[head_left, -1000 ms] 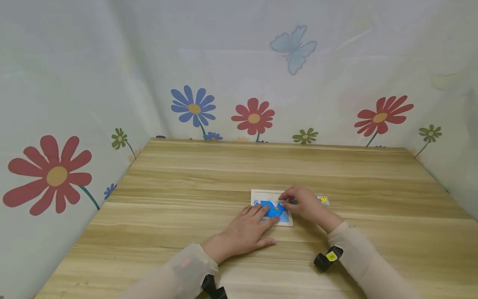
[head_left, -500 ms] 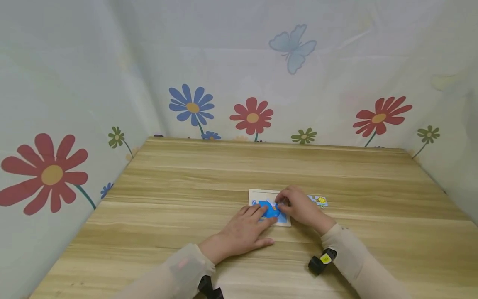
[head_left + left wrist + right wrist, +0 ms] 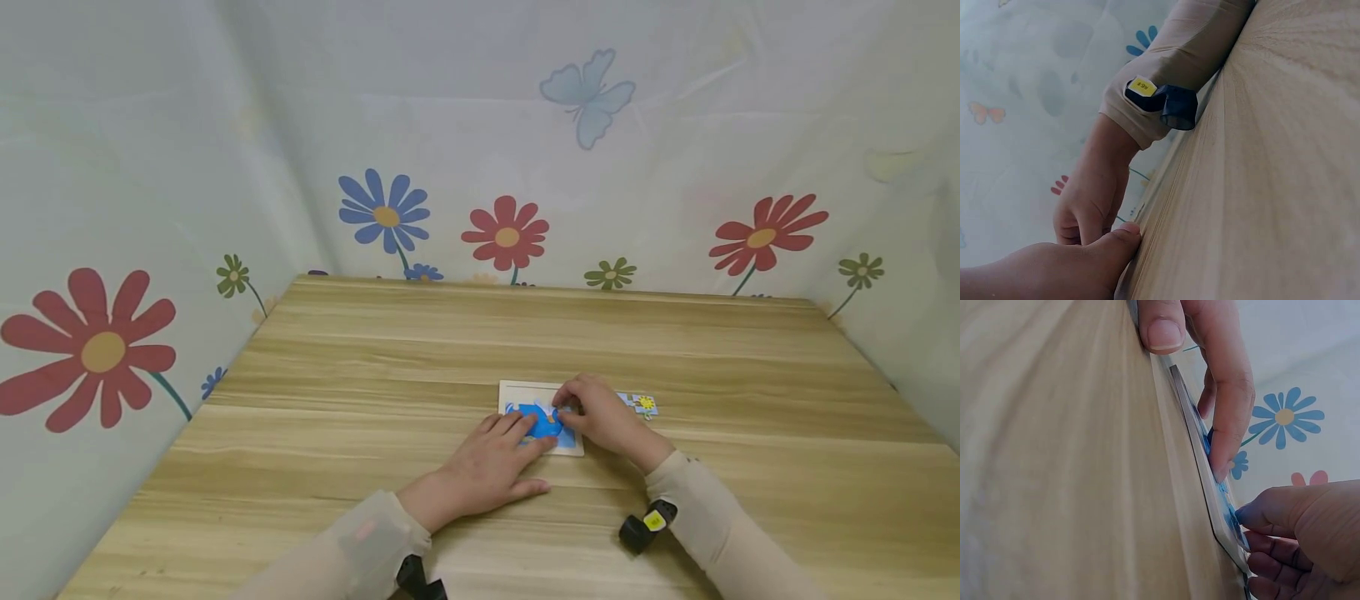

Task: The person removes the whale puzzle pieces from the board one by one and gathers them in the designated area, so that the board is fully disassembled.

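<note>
A small jigsaw puzzle board [image 3: 532, 386] with a pale rim lies flat on the table, its picture mostly blue. My left hand [image 3: 483, 471] rests on its left and front part, fingers spread and nearly straight; in the right wrist view a left fingertip [image 3: 1221, 472] touches the picture. At the board's right side, my right hand [image 3: 606, 421] has thumb and fingers together. It pinches a small blue puzzle piece [image 3: 1240, 532] against the board's surface, largely hidden by the fingers. The left wrist view shows both hands but no board.
Loose puzzle pieces [image 3: 643, 403], one with a yellow sun, lie just right of the board behind my right hand. The wooden table [image 3: 360, 367] ends at a flower-printed curtain [image 3: 450, 108]. A black wrist camera [image 3: 637, 533] sits on the right sleeve.
My right hand has moved slightly left over the board, uncovering more of the loose pieces. My left hand stays in place on the board. The last half second shows almost no movement.
</note>
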A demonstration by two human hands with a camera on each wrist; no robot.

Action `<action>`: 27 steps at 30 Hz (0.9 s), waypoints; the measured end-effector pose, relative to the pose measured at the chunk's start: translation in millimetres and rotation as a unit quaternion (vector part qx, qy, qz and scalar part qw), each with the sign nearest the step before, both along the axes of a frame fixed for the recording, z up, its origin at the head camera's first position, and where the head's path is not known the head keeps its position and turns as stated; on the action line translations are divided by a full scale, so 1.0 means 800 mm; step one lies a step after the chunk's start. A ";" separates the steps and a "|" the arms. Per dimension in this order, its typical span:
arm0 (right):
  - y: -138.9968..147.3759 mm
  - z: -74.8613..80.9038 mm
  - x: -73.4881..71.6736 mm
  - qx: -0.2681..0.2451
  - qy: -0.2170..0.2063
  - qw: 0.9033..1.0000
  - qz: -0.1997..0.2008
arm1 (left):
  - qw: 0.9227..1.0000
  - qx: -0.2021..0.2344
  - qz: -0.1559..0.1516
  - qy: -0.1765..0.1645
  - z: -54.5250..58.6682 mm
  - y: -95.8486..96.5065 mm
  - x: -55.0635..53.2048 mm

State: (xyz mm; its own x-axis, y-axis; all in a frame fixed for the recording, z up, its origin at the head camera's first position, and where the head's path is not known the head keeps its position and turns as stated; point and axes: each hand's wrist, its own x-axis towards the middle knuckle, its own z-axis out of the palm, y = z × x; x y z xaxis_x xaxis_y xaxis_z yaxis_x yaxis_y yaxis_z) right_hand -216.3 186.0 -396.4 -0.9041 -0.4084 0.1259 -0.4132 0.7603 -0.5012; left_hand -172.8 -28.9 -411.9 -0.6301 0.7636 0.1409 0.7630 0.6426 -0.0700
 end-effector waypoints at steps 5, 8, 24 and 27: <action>0.000 0.001 0.000 -0.019 -0.015 1.000 -0.007 | 1.000 -0.002 0.001 -0.003 0.001 0.000 0.000; 0.001 0.002 -0.001 -0.029 -0.020 0.999 -0.007 | 1.000 -0.003 0.003 -0.006 0.001 0.001 0.000; 0.002 0.009 -0.001 -0.057 -0.021 0.998 -0.003 | 1.000 -0.002 0.004 -0.001 0.000 0.000 -0.001; 0.004 0.010 0.000 -0.058 -0.029 0.998 -0.004 | 1.000 -0.001 0.003 -0.007 0.001 0.001 0.000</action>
State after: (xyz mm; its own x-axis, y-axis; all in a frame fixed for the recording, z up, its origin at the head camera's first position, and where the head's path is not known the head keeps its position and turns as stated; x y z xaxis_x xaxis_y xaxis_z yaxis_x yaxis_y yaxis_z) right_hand -216.2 189.4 -388.1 -0.9142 -0.3876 0.1185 -0.3753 0.6992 -0.6085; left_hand -172.7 -28.1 -411.1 -0.6362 0.7605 0.1302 0.7605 0.6465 -0.0601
